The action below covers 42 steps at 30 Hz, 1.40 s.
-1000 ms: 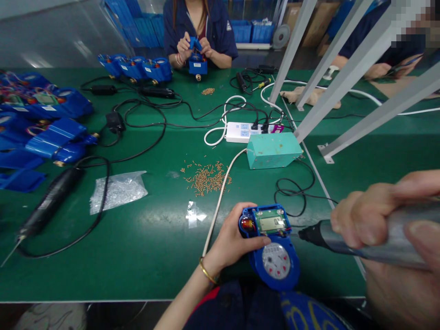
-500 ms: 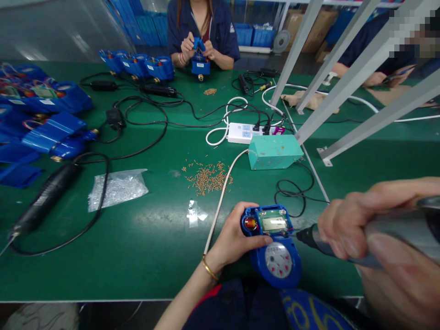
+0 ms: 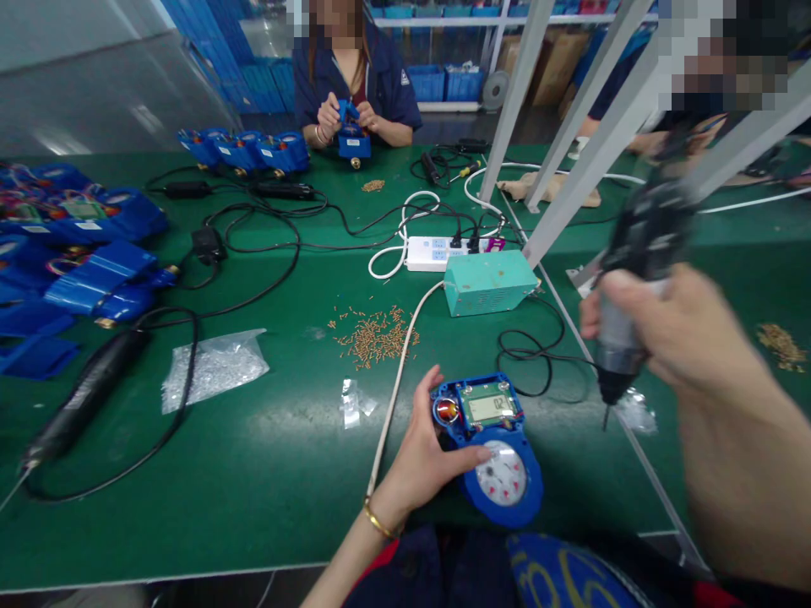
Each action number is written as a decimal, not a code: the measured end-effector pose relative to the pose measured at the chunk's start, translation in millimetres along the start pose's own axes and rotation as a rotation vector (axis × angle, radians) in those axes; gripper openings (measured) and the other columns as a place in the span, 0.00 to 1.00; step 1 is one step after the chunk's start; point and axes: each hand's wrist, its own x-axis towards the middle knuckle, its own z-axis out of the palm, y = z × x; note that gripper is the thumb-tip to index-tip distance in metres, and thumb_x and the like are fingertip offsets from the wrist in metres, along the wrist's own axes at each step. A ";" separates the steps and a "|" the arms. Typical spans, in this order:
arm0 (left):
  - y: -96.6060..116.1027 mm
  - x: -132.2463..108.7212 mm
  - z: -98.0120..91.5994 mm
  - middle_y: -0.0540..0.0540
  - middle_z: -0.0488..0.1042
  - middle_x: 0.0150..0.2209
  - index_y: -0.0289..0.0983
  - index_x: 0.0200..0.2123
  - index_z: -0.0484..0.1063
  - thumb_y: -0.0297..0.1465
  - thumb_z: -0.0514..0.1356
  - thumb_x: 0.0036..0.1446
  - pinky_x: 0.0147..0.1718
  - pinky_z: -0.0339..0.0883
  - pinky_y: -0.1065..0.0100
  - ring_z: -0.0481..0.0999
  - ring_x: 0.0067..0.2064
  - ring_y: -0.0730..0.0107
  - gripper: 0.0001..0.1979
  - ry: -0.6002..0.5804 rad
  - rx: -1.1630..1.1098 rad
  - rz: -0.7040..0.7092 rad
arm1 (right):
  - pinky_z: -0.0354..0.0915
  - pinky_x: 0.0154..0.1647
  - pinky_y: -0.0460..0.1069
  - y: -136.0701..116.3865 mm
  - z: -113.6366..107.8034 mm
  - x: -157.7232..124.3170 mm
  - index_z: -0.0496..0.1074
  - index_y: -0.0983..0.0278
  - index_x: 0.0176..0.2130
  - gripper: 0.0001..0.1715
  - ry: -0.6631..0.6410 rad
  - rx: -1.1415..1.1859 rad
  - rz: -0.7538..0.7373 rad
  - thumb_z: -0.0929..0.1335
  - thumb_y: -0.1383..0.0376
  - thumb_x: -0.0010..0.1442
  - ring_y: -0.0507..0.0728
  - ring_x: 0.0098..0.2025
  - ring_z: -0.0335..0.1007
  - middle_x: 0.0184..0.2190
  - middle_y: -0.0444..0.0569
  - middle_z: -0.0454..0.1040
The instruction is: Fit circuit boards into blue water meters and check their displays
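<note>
My left hand point(image 3: 423, 456) grips a blue water meter point(image 3: 491, 447) at the table's near edge; its small screen and round white dial face up. My right hand point(image 3: 665, 333) is wrapped round an electric screwdriver point(image 3: 634, 279), held upright with its tip pointing down, to the right of the meter and apart from it. A pile of small brass screws point(image 3: 375, 333) lies on the green table point(image 3: 285, 456) beyond the meter.
A teal box point(image 3: 487, 281), a white power strip point(image 3: 437, 252) and black cables lie mid-table. A second black driver point(image 3: 82, 397) and a clear bag point(image 3: 212, 365) lie left. Blue meter parts point(image 3: 82, 245) are stacked far left. A person point(image 3: 355, 84) across holds another meter. White frame posts point(image 3: 589, 135) rise right.
My right hand has lifted the screwdriver away from the meter and turned it from lying sideways to upright. The view has tilted up a little. My left hand keeps hold of the meter.
</note>
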 end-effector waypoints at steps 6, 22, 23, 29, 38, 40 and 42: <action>4.9 -11.3 9.1 0.35 0.54 0.67 0.48 0.68 0.33 0.34 0.73 0.45 0.60 0.62 0.47 0.71 0.59 0.50 0.59 0.011 -0.201 -0.122 | 0.67 0.35 0.54 54.1 95.5 -19.7 0.71 0.63 0.43 0.19 -0.229 -0.277 -0.085 0.73 0.55 0.55 0.64 0.34 0.74 0.31 0.51 0.75; 2.7 -14.3 21.9 0.37 0.65 0.63 0.42 0.67 0.44 0.37 0.73 0.45 0.61 0.64 0.56 0.69 0.62 0.51 0.53 0.127 -0.188 -0.107 | 0.71 0.52 0.59 58.0 67.3 -91.5 0.70 0.63 0.54 0.20 -0.191 0.177 0.042 0.62 0.59 0.66 0.62 0.46 0.75 0.46 0.56 0.75; 3.0 -14.4 22.3 0.37 0.66 0.63 0.42 0.67 0.44 0.37 0.73 0.45 0.61 0.64 0.56 0.69 0.62 0.52 0.53 0.129 -0.199 -0.104 | 0.74 0.48 0.57 54.6 66.3 -97.8 0.69 0.64 0.54 0.21 -0.221 0.228 0.068 0.62 0.57 0.66 0.61 0.43 0.77 0.44 0.56 0.77; 2.7 -15.5 22.1 0.36 0.67 0.62 0.40 0.67 0.43 0.35 0.72 0.46 0.60 0.64 0.55 0.72 0.59 0.53 0.53 0.108 -0.220 -0.101 | 0.70 0.54 0.59 37.1 78.3 -118.6 0.63 0.69 0.61 0.38 -0.533 0.695 0.336 0.67 0.49 0.61 0.63 0.50 0.74 0.47 0.59 0.76; 1.4 -15.0 20.5 0.37 0.68 0.60 0.40 0.67 0.45 0.42 0.70 0.48 0.59 0.65 0.53 0.72 0.58 0.52 0.50 0.089 -0.171 -0.070 | 0.64 0.58 0.62 38.8 87.5 -125.0 0.56 0.66 0.66 0.50 -0.589 0.803 0.453 0.72 0.47 0.55 0.65 0.49 0.72 0.48 0.58 0.74; 1.6 -14.3 20.6 0.37 0.68 0.60 0.41 0.66 0.47 0.41 0.71 0.48 0.58 0.66 0.53 0.73 0.57 0.53 0.49 0.091 -0.164 -0.079 | 0.65 0.57 0.61 35.6 89.0 -125.4 0.55 0.64 0.66 0.50 -0.572 0.811 0.466 0.72 0.47 0.55 0.65 0.51 0.71 0.52 0.58 0.72; 0.8 -14.0 20.2 0.38 0.68 0.60 0.42 0.66 0.48 0.39 0.71 0.48 0.57 0.67 0.53 0.74 0.55 0.53 0.48 0.094 -0.153 -0.082 | 0.66 0.57 0.60 30.7 90.6 -125.7 0.54 0.64 0.67 0.50 -0.557 0.833 0.487 0.72 0.47 0.55 0.65 0.52 0.71 0.56 0.59 0.70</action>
